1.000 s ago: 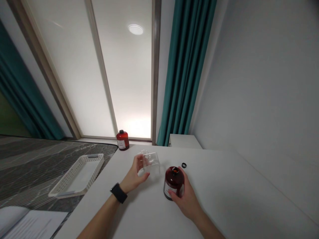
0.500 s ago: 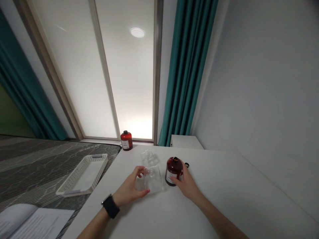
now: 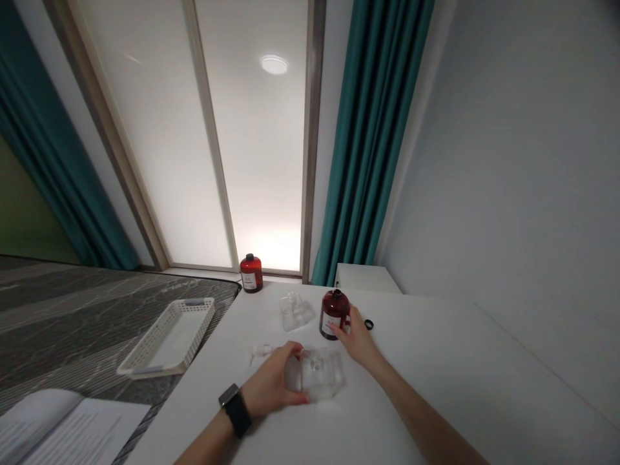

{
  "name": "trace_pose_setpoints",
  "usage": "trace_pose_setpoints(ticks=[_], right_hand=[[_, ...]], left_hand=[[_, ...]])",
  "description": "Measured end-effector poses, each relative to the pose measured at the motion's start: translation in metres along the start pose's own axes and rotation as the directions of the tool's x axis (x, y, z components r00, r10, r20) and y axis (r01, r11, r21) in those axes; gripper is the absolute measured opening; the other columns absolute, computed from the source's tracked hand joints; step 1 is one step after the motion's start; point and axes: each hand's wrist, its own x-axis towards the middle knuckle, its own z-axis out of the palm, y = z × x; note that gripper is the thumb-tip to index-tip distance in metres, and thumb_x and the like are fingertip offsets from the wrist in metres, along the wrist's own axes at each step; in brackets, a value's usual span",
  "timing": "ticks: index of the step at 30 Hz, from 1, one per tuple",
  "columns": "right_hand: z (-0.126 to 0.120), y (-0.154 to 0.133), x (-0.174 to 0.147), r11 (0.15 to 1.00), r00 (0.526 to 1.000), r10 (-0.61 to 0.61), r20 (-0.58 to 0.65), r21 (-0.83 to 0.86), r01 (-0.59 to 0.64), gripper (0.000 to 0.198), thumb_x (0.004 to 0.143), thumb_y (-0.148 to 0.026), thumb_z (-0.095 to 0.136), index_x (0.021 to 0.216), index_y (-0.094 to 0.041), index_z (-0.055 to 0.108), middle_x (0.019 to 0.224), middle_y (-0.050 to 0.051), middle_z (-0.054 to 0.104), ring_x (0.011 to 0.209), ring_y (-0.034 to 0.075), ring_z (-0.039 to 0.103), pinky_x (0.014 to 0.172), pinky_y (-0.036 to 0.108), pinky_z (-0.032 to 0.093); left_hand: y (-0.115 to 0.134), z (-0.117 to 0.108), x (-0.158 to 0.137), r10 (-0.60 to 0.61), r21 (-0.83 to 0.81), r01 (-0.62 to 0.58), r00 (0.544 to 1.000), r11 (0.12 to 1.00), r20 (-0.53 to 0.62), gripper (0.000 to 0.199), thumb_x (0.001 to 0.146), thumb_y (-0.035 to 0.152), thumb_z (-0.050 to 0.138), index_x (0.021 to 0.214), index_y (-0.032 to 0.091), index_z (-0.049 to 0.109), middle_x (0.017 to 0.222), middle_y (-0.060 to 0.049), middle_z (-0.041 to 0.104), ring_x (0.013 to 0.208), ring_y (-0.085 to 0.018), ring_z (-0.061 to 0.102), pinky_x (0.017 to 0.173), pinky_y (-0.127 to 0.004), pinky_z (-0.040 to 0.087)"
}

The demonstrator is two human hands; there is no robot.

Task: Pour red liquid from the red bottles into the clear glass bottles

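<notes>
My left hand (image 3: 278, 378) grips a clear, square-looking bottle (image 3: 323, 374) between thumb and fingers, low over the white table; a black watch is on that wrist. A clear pump piece (image 3: 261, 351) shows just beyond the same hand, partly hidden by it. My right hand (image 3: 356, 336) is wrapped round the side of a dark red bottle (image 3: 333, 307) with a white label, which stands upright. Right of it lies a small black cap (image 3: 369, 324). A second clear bottle (image 3: 295, 313) is on the table behind my left hand.
Another red bottle (image 3: 251, 274) with a black cap stands at the table's far left corner. Left of the white table (image 3: 387, 413), a white basket (image 3: 169, 339) and an open book (image 3: 82, 426) lie on a grey patterned surface. Teal curtains and a wall rise behind.
My left hand has brought the clear bottle nearer and to the right, uncovering the pump piece. The dark red bottle in my right hand has moved slightly away and its mouth tips less towards me.
</notes>
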Motion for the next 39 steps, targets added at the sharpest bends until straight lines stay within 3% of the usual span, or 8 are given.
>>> trace_pose_setpoints(ticks=[5, 11, 14, 17, 22, 25, 32, 39], right_hand=[[-0.018, -0.003, -0.03, 0.994, 0.996, 0.042, -0.076, -0.097, -0.049, 0.047, 0.078, -0.024, 0.059, 0.125, -0.019, 0.058, 0.111, 0.011, 0.063, 0.106, 0.03, 0.059, 0.094, 0.054, 0.049], [-0.034, -0.03, -0.052, 0.985, 0.986, 0.043, -0.159, -0.156, -0.068, 0.024, 0.09, -0.028, 0.049, 0.104, -0.021, 0.067, 0.09, 0.006, 0.064, 0.079, 0.022, 0.058, 0.077, 0.038, 0.052], [-0.032, -0.039, -0.053, 0.988, 0.994, 0.016, -0.109, -0.152, -0.033, 0.023, 0.092, -0.03, 0.048, 0.103, -0.022, 0.067, 0.083, 0.005, 0.063, 0.072, 0.021, 0.057, 0.069, 0.033, 0.052], [-0.027, -0.042, -0.056, 0.991, 0.999, -0.02, -0.039, -0.13, 0.015, 0.023, 0.092, -0.029, 0.048, 0.103, -0.022, 0.067, 0.082, 0.005, 0.064, 0.07, 0.02, 0.057, 0.065, 0.03, 0.051], [-0.024, -0.049, -0.06, 0.992, 0.997, -0.069, 0.022, -0.107, 0.071, 0.023, 0.093, -0.029, 0.047, 0.104, -0.023, 0.066, 0.082, 0.005, 0.064, 0.075, 0.021, 0.061, 0.07, 0.032, 0.052], [-0.025, -0.052, -0.06, 0.991, 0.996, -0.078, 0.048, -0.105, 0.083, 0.022, 0.092, -0.027, 0.047, 0.102, -0.023, 0.066, 0.082, 0.005, 0.064, 0.078, 0.022, 0.062, 0.072, 0.033, 0.052], [-0.025, -0.051, -0.059, 0.99, 0.995, -0.075, 0.06, -0.118, 0.082, 0.024, 0.092, -0.025, 0.045, 0.105, -0.022, 0.065, 0.083, 0.005, 0.064, 0.078, 0.021, 0.063, 0.072, 0.032, 0.052], [-0.027, -0.052, -0.059, 0.991, 0.997, -0.062, 0.043, -0.12, 0.067, 0.025, 0.093, -0.025, 0.045, 0.108, -0.022, 0.065, 0.087, 0.006, 0.066, 0.08, 0.022, 0.063, 0.074, 0.032, 0.052]], left_hand=[[-0.005, 0.002, 0.002, 0.017, 0.008, -0.017, 1.0, 1.0, 0.011, 0.078, 0.054, 0.029, 0.093, 0.119, 0.02, 0.052, 0.117, -0.011, 0.063, 0.107, -0.033, 0.06, 0.095, -0.047, 0.046], [-0.011, -0.007, -0.007, 0.141, 0.072, -0.136, 0.988, 0.988, -0.062, 0.099, 0.06, 0.053, 0.086, 0.14, 0.021, 0.036, 0.124, -0.013, 0.057, 0.107, -0.033, 0.055, 0.098, -0.049, 0.042], [-0.013, -0.028, -0.016, 0.183, 0.127, -0.16, 0.963, 0.979, -0.197, 0.067, 0.085, 0.045, 0.064, 0.141, 0.023, 0.034, 0.127, -0.013, 0.055, 0.112, -0.031, 0.053, 0.099, -0.048, 0.041], [-0.02, -0.051, -0.023, 0.11, 0.25, -0.038, 0.953, 0.967, -0.281, 0.041, 0.088, 0.029, 0.056, 0.127, 0.021, 0.048, 0.121, -0.013, 0.058, 0.113, -0.031, 0.053, 0.099, -0.049, 0.041], [-0.042, -0.066, -0.027, 0.03, 0.376, 0.019, 0.992, 0.927, -0.125, 0.035, 0.082, 0.021, 0.058, 0.117, 0.019, 0.057, 0.117, -0.012, 0.064, 0.111, -0.031, 0.056, 0.096, -0.051, 0.042], [-0.045, -0.064, -0.026, 0.033, 0.354, 0.014, 0.991, 0.935, -0.127, 0.027, 0.087, 0.023, 0.054, 0.113, 0.02, 0.06, 0.111, -0.01, 0.067, 0.106, -0.03, 0.058, 0.095, -0.049, 0.043], [0.01, -0.084, -0.013, 0.155, 0.204, -0.108, 0.961, 0.973, -0.229, 0.027, 0.099, 0.035, 0.046, 0.119, 0.02, 0.058, 0.104, -0.009, 0.06, 0.096, -0.024, 0.058, 0.088, -0.038, 0.048], [0.081, -0.103, 0.007, 0.302, 0.264, -0.298, 0.953, 0.917, 0.025, 0.033, 0.103, 0.028, 0.039, 0.133, 0.024, 0.048, 0.117, -0.009, 0.053, 0.102, -0.023, 0.056, 0.093, -0.036, 0.047]])
